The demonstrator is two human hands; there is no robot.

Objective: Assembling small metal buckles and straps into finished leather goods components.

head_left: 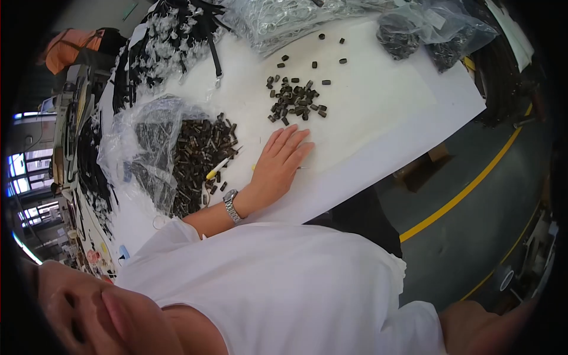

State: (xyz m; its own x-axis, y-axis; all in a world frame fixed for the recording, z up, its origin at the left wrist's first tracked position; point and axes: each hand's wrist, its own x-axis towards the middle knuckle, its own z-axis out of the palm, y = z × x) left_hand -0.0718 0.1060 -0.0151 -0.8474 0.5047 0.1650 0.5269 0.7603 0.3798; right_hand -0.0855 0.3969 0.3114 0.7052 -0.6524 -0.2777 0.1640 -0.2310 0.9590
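Observation:
My left hand [278,168] lies palm down on the white table top [378,112], fingers stretched out and slightly spread. A metal-banded watch [231,205] is on its wrist. Just beyond the fingertips is a loose heap of small dark barrel-shaped pieces [296,100], the nearest almost at the fingers. Left of the hand, a larger pile of dark brown pieces [198,154] spreads beside a clear plastic bag [139,148]. A white and yellow pen-like tool [218,169] rests at that pile's edge. My right upper arm [473,325] shows at the lower right; its hand is out of view.
Black straps with metal clips [171,35] cover the table's far left. Clear bags of metal parts [278,21] and dark pieces [438,35] lie along the back. Right of the table edge, a yellow line [461,198] crosses the floor. Another person's orange top [71,50] shows at upper left.

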